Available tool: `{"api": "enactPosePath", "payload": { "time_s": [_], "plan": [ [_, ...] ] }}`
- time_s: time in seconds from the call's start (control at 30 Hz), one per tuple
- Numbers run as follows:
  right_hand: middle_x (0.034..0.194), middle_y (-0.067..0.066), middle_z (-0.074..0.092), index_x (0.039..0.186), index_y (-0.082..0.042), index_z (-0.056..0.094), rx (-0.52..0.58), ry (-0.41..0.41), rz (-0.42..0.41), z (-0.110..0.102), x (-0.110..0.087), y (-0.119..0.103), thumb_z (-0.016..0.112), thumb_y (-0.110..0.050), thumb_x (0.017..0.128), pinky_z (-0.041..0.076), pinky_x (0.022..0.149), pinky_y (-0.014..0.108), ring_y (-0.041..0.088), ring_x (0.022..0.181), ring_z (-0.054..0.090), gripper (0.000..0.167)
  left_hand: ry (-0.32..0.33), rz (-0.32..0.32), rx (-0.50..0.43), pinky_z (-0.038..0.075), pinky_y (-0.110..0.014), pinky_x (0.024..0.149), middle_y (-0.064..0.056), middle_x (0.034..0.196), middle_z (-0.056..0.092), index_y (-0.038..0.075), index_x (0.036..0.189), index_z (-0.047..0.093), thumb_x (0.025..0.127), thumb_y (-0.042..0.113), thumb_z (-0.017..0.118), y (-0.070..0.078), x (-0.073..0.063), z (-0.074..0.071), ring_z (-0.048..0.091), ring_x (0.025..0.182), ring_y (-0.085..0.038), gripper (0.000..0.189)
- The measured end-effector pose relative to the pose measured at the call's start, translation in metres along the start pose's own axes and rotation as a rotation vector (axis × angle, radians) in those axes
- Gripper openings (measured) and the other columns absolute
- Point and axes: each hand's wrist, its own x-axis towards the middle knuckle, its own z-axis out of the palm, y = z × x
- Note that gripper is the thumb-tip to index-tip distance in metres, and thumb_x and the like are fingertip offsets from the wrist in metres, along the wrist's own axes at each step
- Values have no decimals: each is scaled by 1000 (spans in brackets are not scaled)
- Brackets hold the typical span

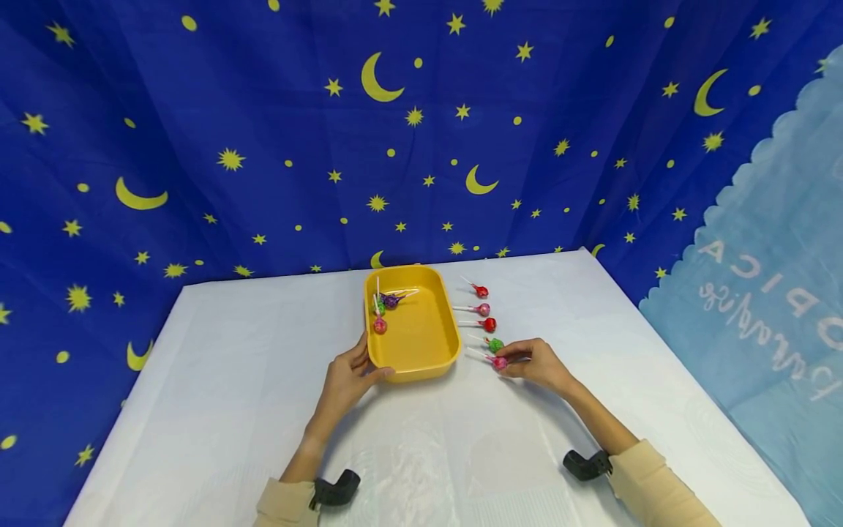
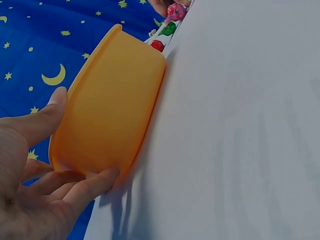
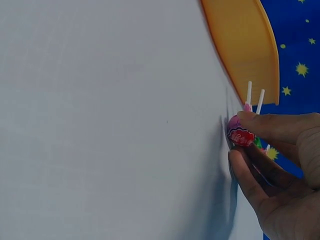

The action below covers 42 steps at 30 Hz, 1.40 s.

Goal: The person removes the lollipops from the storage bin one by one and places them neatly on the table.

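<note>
A yellow plastic tray (image 1: 421, 344) stands on the white table. My left hand (image 1: 345, 377) grips its near left corner, the thumb at the rim and the fingers against the outer wall, as the left wrist view also shows. Inside, toward the left wall, lie a purple lollipop (image 1: 391, 300), a green lollipop (image 1: 378, 307) and a pink lollipop (image 1: 380, 326). To the right of the tray, my right hand (image 1: 536, 364) pinches the candy head of another pink lollipop (image 3: 241, 134) between thumb and fingers. Its white stick points toward the tray.
Beyond the right hand, a column of lollipops runs along the tray's right side: a green one (image 1: 495, 345), a red one (image 1: 489, 324), a pink one (image 1: 484, 309) and a farther red one (image 1: 481, 291). A blue curtain (image 1: 296, 132) with moons and stars hangs behind the table.
</note>
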Motion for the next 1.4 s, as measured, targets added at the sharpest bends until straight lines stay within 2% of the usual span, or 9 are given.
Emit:
{"api": "enactPosePath", "payload": {
  "time_s": [0.1, 0.3, 0.6, 0.83, 1.07, 1.27, 1.4],
  "plan": [
    [102, 19, 72, 105, 3, 73, -3, 1, -6, 0, 1, 0, 79, -4, 79, 57, 72, 16, 28, 91, 69, 27, 2, -9, -16, 48, -38, 101, -24, 145, 43, -5, 150, 28, 81, 7, 79, 1, 0, 0, 50, 129, -36, 86],
    [100, 14, 74, 104, 0, 74, -30, 0, 19, 0, 2, -2, 80, -4, 79, 57, 71, 17, 18, 86, 69, 26, -5, -52, -37, 43, -35, 106, -25, 151, 35, -5, 150, 27, 83, 9, 78, 1, 1, 1, 41, 136, -35, 85],
    [97, 16, 74, 103, 1, 74, -28, 13, -21, -2, 4, -1, 80, -4, 79, 57, 68, 18, 12, 82, 68, 26, 0, -82, -105, 47, -36, 103, -26, 147, 42, -3, 150, 28, 83, 7, 77, 1, -2, -1, 47, 132, -35, 84],
    [100, 19, 73, 105, 4, 73, -30, 24, -42, -5, 7, -3, 78, -1, 79, 57, 71, 19, 17, 84, 70, 27, 5, -109, -107, 47, -37, 104, -24, 145, 46, 1, 150, 30, 83, 8, 77, 2, -1, -2, 49, 131, -33, 83],
    [104, 20, 73, 108, 4, 72, -15, 12, -34, -8, 18, -20, 74, 1, 82, 59, 73, 19, 19, 89, 68, 26, 6, -118, -109, 46, -38, 105, -24, 144, 47, 1, 150, 30, 83, 9, 77, 2, -2, -2, 50, 131, -33, 82],
    [101, 23, 72, 109, 9, 69, -21, -31, -90, -8, 41, -41, 73, 0, 84, 60, 73, 21, 21, 86, 69, 27, 13, -121, -117, 46, -38, 105, -24, 144, 46, 2, 150, 30, 83, 9, 78, 1, -3, -1, 50, 131, -33, 82],
    [99, 25, 72, 107, 10, 69, -34, -56, -115, -6, 49, -66, 72, 2, 85, 60, 71, 19, 30, 85, 70, 23, 15, -150, -91, 46, -38, 105, -21, 146, 46, 5, 150, 32, 83, 12, 78, 1, -1, 1, 49, 132, -32, 82]
  ]
}}
